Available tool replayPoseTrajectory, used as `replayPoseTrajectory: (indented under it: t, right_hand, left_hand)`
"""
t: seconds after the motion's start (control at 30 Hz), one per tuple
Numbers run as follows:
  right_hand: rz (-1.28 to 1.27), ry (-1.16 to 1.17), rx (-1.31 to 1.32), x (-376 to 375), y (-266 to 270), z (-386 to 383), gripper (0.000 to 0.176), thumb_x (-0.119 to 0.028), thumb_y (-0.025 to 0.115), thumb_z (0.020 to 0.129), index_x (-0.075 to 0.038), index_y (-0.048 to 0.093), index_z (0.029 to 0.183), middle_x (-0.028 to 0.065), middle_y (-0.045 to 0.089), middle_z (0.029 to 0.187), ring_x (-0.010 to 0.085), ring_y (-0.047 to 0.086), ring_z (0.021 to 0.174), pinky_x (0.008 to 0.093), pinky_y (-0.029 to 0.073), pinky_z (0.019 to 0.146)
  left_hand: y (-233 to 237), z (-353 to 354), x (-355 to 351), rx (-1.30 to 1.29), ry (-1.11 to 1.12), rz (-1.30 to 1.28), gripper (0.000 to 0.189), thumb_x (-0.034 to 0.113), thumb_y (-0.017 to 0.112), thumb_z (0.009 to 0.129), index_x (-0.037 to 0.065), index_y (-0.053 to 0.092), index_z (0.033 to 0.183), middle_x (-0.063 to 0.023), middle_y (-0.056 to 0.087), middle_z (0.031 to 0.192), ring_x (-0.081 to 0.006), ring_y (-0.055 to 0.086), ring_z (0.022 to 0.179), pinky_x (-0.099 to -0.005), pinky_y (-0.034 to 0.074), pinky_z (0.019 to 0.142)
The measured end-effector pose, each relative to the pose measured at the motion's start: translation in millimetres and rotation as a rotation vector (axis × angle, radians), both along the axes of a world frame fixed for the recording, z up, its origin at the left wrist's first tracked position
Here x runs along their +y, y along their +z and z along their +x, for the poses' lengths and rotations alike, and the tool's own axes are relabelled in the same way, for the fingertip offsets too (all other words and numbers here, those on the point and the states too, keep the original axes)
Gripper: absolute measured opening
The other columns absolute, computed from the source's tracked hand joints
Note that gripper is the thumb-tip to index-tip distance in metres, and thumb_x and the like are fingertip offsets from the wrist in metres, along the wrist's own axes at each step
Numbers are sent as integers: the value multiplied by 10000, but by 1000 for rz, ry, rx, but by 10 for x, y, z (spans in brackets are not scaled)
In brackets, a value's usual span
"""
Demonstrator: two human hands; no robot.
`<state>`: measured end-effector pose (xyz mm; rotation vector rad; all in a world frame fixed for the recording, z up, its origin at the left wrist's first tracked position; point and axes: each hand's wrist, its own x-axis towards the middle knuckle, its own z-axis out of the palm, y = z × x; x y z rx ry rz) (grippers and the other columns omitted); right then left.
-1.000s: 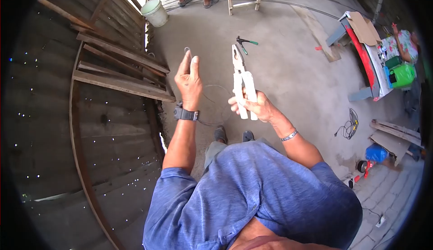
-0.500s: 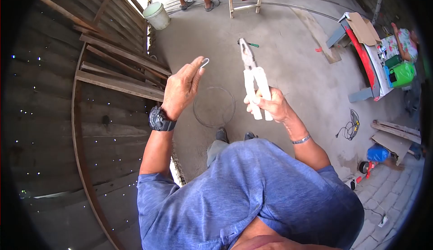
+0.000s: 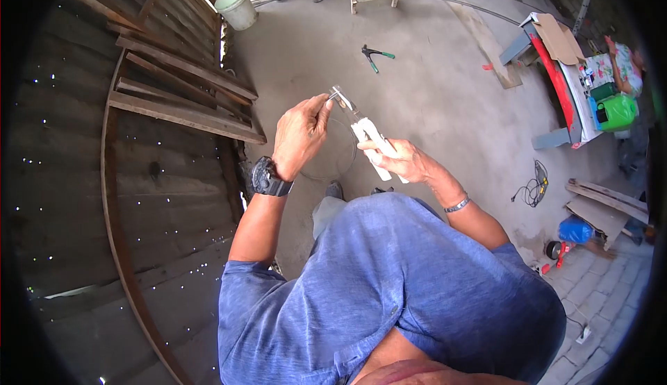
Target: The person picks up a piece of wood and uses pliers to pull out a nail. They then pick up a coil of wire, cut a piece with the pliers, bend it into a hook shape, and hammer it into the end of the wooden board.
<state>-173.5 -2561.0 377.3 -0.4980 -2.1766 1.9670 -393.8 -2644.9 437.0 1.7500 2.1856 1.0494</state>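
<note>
Nearest me is my blue shirt (image 3: 333, 267), and past its hem a shoe (image 3: 335, 190) shows on the concrete floor. Beyond that I have both hands up over the floor. My left hand (image 3: 300, 135), with a black watch (image 3: 272, 177) at the wrist, pinches a bit of wire (image 3: 333, 95) between thumb and fingertips. My right hand (image 3: 405, 159) is wrapped round the white handles of the pliers (image 3: 373, 137), whose head slants far and to the left.

Half a second ago the pliers pointed up, well apart from the left hand. Now I have swung their head across to the left, and their nose is right at the wire by my fingertips. That puts tool and wire together at one spot, with each hand keeping its own grip. Whether the jaws bite on the wire or only touch it, I cannot tell; the part is too small.

Below my hands a thin ring of wire lies on the floor, partly hidden behind them. Out to the right there is a coiled cord (image 3: 533, 187). Farther off, a green-handled tool (image 3: 367, 52) lies on the floor beyond the pliers. On the far right stands a desk with a red side (image 3: 554, 69), a green bag (image 3: 617, 113) on it. On the far left is a bucket (image 3: 236, 10).
</note>
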Motion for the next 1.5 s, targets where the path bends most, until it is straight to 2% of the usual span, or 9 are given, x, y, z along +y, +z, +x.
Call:
replayPoseTrajectory:
  t: [0.27, 0.53, 0.73, 0.83, 0.9, 1.0, 1.17, 1.37, 1.5]
  right_hand:
    - [9, -34, -76, -50, -40, 30, 433, -304, 528, 920, -60, 522, 1277, 11, 543, 780, 103, 527, 696, 267, 465, 674]
    - [84, -30, -132, 0, -77, 38, 422, -313, 518, 921, -55, 542, 1254, 49, 552, 771, 131, 541, 681, 297, 468, 662]
    - [157, -17, -134, 4, -112, 42, 428, -259, 562, 901, -57, 525, 1276, -22, 509, 762, 79, 492, 658, 254, 454, 633]
    - [115, -70, -219, -14, -90, 38, 355, -249, 580, 889, -52, 580, 1184, -32, 514, 719, 75, 487, 641, 247, 449, 625]
    - [96, -155, -254, -43, -149, 37, 252, -281, 619, 848, -67, 631, 981, 78, 558, 651, 182, 555, 617, 323, 465, 628]
    - [195, -204, -199, -65, -231, 29, 240, -284, 628, 839, -48, 620, 882, 76, 552, 632, 174, 546, 585, 321, 461, 600]
    - [271, -256, -178, -95, -228, 10, 246, -274, 632, 832, -31, 592, 826, 101, 544, 620, 213, 537, 557, 338, 457, 574]
    - [351, -274, -164, -111, -190, 12, 281, -274, 628, 834, -15, 539, 767, 117, 525, 606, 239, 532, 552, 350, 452, 562]
    - [207, -203, -236, -53, -214, 60, 289, -303, 614, 852, -19, 574, 818, 81, 517, 605, 178, 535, 567, 323, 454, 579]
  left_hand:
    - [-71, 16, -11, -90, 12, -105, 251, 240, 505, 929, 13, 607, 897, -206, 584, 708, -402, 571, 710, -449, 440, 617]
    - [-194, -23, 34, -103, 4, -185, 273, 237, 532, 932, -19, 621, 964, -217, 526, 651, -326, 524, 560, -376, 433, 569]
    - [-301, -22, 66, -132, -4, -212, 290, 253, 535, 931, -23, 623, 924, -222, 524, 655, -334, 520, 569, -384, 430, 575]
    - [-291, -23, 76, -131, -14, -231, 290, 256, 542, 929, -22, 625, 929, -222, 531, 657, -325, 524, 565, -383, 431, 575]
    - [-291, -9, 77, -144, -15, -251, 288, 256, 547, 927, -21, 627, 932, -221, 536, 658, -318, 527, 563, -382, 433, 575]
    - [-310, 10, 86, -181, 2, -217, 240, 224, 535, 914, 8, 619, 856, -218, 554, 638, -405, 555, 636, -442, 436, 590]
    - [-323, 75, 86, -213, 53, -147, 208, 195, 598, 897, 3, 630, 969, -185, 593, 681, -298, 568, 577, -354, 450, 563]
    - [-421, 131, 137, 16, 22, 84, 118, 143, 598, 853, 35, 618, 896, -159, 623, 764, -349, 612, 715, -415, 479, 616]
    - [-525, 152, 116, -32, 59, 50, 134, 123, 607, 863, 1, 624, 917, -182, 632, 777, -345, 625, 693, -361, 484, 606]
